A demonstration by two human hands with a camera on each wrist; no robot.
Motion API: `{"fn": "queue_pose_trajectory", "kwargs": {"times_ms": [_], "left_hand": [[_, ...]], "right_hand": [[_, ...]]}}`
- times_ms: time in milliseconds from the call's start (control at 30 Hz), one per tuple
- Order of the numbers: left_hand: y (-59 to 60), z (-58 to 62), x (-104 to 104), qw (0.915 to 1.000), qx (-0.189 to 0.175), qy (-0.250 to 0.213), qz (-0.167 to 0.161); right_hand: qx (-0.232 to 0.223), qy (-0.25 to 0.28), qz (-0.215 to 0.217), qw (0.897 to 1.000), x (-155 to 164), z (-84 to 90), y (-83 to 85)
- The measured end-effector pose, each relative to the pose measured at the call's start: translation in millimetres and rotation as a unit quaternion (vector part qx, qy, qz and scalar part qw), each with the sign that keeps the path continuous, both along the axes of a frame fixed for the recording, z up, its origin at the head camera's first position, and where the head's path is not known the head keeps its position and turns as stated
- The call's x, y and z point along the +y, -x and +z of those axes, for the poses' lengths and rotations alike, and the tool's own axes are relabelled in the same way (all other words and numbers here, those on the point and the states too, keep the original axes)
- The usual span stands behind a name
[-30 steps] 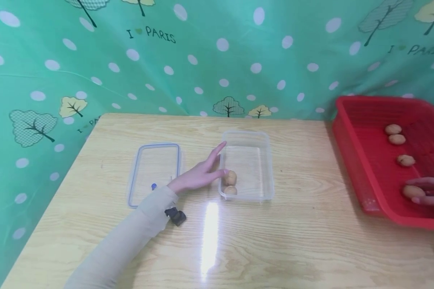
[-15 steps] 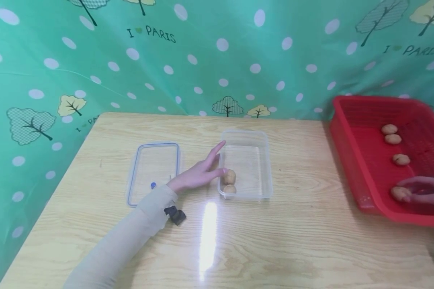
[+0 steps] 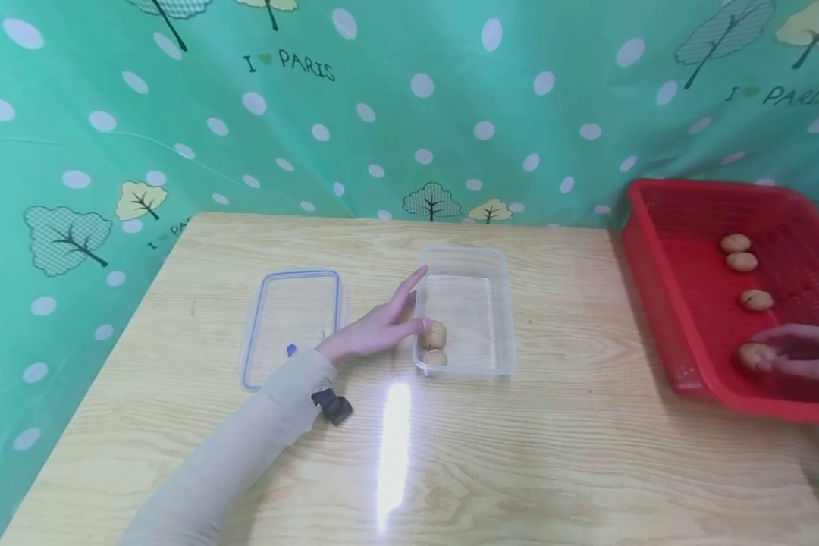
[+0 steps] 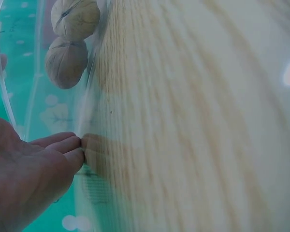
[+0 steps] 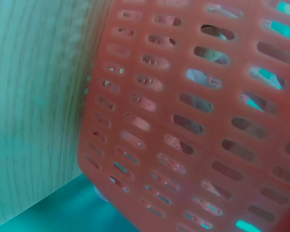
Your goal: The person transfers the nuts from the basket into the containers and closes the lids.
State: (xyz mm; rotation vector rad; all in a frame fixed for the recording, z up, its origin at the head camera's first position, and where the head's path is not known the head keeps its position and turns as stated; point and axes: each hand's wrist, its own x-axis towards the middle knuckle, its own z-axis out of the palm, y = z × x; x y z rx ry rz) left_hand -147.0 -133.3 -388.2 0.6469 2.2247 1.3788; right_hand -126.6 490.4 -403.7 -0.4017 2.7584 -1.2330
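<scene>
**Right hand at the near walnut in the red basket; left hand flat against the clear box**

While the head view takes in the whole table (image 3: 573, 470), it places the right hand (image 3: 801, 356) inside the red basket (image 3: 655, 303) at the table's right end, fingers curled about the nearest walnut (image 3: 755, 355); whether they grip it or only touch it cannot be told. That walnut lies at the basket's near end, touching the right hand's fingertips and well apart from the left hand (image 3: 375, 330). Three more walnuts (image 3: 742, 261) sit in a loose line farther back in the basket. The clear box (image 3: 501, 318) stands at mid-table with its long axis running away from the person; two walnuts in the box (image 3: 434, 334) rest in its near left corner. The left hand lies with fingers straight and released against the box's left wall, holding nothing. The lid (image 3: 290, 326) lies flat just beyond that hand, to the left. Bare tabletop separates basket and box; only the basket's left wall stands between them.

In the left wrist view, the straight fingertips (image 4: 70, 147) touch the transparent wall, and the two walnuts (image 4: 65, 60) sit just inside it, touching each other.

In the right wrist view, only the slotted red basket wall (image 5: 193, 121) and a strip of table (image 5: 34, 96) show; neither the hand nor a walnut is visible there
</scene>
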Motion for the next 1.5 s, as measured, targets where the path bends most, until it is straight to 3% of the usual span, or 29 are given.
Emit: {"fn": "queue_pose_trajectory", "kwargs": {"times_ms": [200,400,467,633,700,967,1133,1267,1500], "left_hand": [[1.7,-1.5,1,1.0000,-0.002,0.004,-0.001],[13.7,-29.8,0,1.0000,0.004,-0.002,0.002],[15.8,-36.8,-1,0.9999,0.009,-0.001,0.005],[14.9,-40.2,-3,0.9999,0.014,-0.001,0.009],[14.0,-40.0,-3,0.9999,0.012,-0.002,0.009],[14.0,-37.4,-3,0.9999,0.003,-0.009,0.007],[7.3,-16.8,0,1.0000,-0.005,-0.007,0.000],[0.1,0.0,1,1.0000,-0.004,-0.008,-0.001],[-0.7,1.0,1,0.9999,-0.006,-0.013,-0.002]], "right_hand": [[0.014,0.043,-0.024,0.999,2,-0.3,-0.7],[0.032,0.111,-0.007,0.993,-3,3.8,0.2],[0.030,0.112,-0.016,0.993,-6,7.4,1.1],[0.026,0.057,-0.061,0.996,-21,20.6,3.2],[0.026,0.030,-0.076,0.996,-28,25.9,4.3],[0.005,0.021,-0.093,0.995,-50,37.8,6.3],[-0.022,-0.046,-0.132,0.990,-58,42.5,7.0],[-0.016,-0.046,-0.130,0.990,-63,46.1,5.5],[0.005,-0.027,-0.117,0.993,-78,54.6,2.5]]}}
